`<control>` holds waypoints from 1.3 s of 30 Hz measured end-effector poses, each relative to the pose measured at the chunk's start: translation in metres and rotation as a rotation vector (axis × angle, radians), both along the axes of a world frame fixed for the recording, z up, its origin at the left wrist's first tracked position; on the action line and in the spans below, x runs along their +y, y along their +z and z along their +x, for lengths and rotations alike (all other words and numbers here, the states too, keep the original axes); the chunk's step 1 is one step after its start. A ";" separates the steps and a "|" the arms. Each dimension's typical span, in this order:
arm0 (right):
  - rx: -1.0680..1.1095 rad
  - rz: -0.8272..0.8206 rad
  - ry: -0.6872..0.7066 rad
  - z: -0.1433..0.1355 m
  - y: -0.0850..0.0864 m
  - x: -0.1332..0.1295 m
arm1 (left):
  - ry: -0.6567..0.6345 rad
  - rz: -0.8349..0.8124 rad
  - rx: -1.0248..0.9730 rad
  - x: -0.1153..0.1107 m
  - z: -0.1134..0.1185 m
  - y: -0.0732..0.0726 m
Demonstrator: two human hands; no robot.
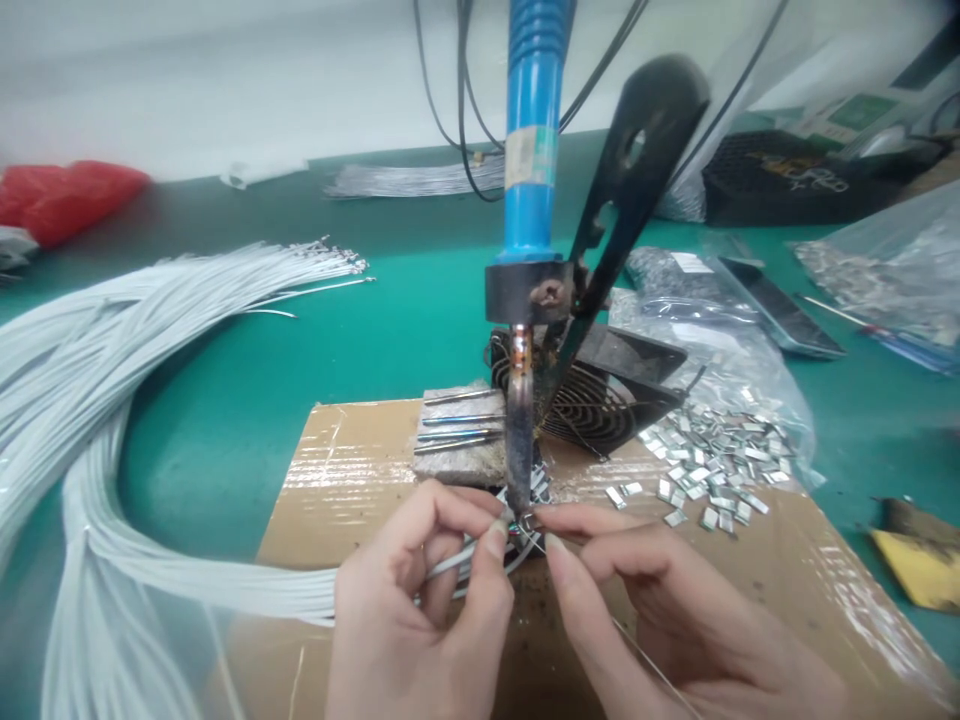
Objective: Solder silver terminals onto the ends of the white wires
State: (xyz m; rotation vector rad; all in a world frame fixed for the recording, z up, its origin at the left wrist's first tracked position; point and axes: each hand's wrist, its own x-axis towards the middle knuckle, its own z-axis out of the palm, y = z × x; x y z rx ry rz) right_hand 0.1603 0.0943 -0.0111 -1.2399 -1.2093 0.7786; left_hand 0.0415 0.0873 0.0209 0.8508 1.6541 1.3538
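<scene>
A blue-handled soldering iron (529, 190) hangs upright in a black stand, its dark tip pointing down between my hands. My left hand (427, 600) is pinched on a white cable (450, 565) just left of the tip. Small coloured wire ends show at the fingertips. My right hand (652, 590) is closed on a thin solder wire (637, 648), which runs from below the palm up to the iron tip. A small metal piece (529, 522) sits under the tip by the right fingertips; whether the fingers touch it is hard to make out.
A large bundle of white cables (97, 380) curves along the left. Cardboard (337, 470) lies beneath my hands, bearing a grey block (457, 465) with thin metal rods. Behind the iron stands a black fan (592, 400). Several small metal connectors (720, 470) are scattered on the right beside plastic bags (757, 370).
</scene>
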 end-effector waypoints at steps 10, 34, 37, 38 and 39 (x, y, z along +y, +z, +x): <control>0.006 -0.015 0.011 0.000 0.002 0.001 | 0.097 -0.036 -0.013 0.003 0.012 0.009; 0.051 -0.065 -0.019 -0.003 0.002 0.001 | -0.019 -0.018 -0.006 0.001 -0.001 0.000; 0.049 -0.043 0.008 -0.001 0.002 0.001 | 0.078 -0.035 -0.014 0.003 0.007 0.006; 0.044 -0.030 0.014 0.000 0.001 0.001 | 0.084 -0.036 -0.015 0.004 0.008 0.008; 0.038 -0.017 0.016 0.000 0.001 0.001 | 0.087 -0.035 -0.015 0.004 0.009 0.008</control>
